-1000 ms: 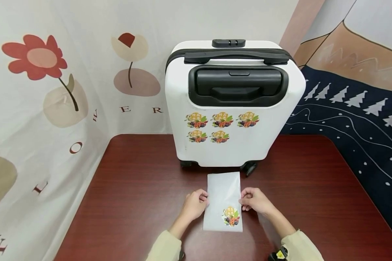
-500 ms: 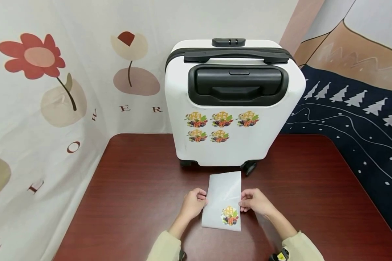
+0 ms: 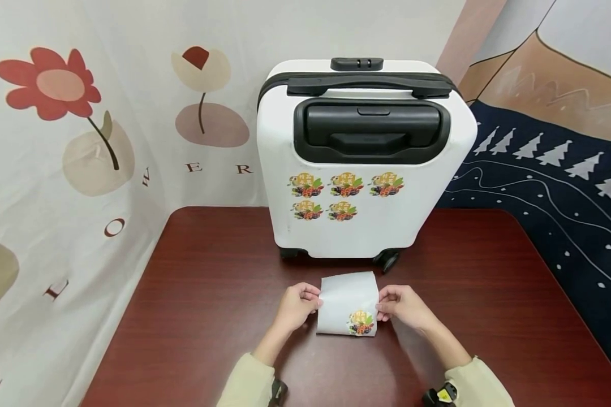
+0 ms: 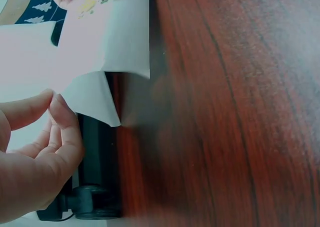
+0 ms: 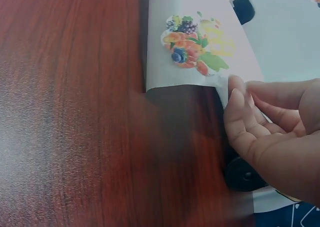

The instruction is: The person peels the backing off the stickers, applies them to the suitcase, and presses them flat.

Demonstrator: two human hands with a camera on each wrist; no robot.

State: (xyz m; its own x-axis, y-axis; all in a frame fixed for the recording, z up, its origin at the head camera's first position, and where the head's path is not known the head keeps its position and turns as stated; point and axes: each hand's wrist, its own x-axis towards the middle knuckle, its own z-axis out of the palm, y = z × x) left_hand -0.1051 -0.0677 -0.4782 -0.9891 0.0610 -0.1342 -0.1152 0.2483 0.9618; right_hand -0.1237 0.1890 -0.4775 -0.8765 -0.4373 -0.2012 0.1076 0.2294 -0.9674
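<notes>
A white sticker backing sheet (image 3: 343,299) is held up over the table between both hands, bent so its far part curves away beneath. One fruit sticker (image 3: 361,323) sits near its lower right corner. My left hand (image 3: 298,306) pinches the left edge between thumb and index finger. At the right edge, my right hand (image 3: 403,307) pinches the sheet the same way, close beside the sticker. In the right wrist view the fruit sticker (image 5: 192,44) shows grapes, orange fruit and green leaves. The left wrist view shows the sheet (image 4: 112,37) folding back near the left fingertips.
A white suitcase (image 3: 356,237) with a black handle stands on the brown table (image 3: 209,294) behind the sheet. Several matching fruit stickers (image 3: 346,185) are on its front in two rows. A patterned cloth (image 3: 203,186) hangs behind, and a dark one (image 3: 565,203) at the right.
The sheet, lying long and nearly flat before, is now bent and looks shorter. Both hands have moved slightly away from the person, still holding its edges.
</notes>
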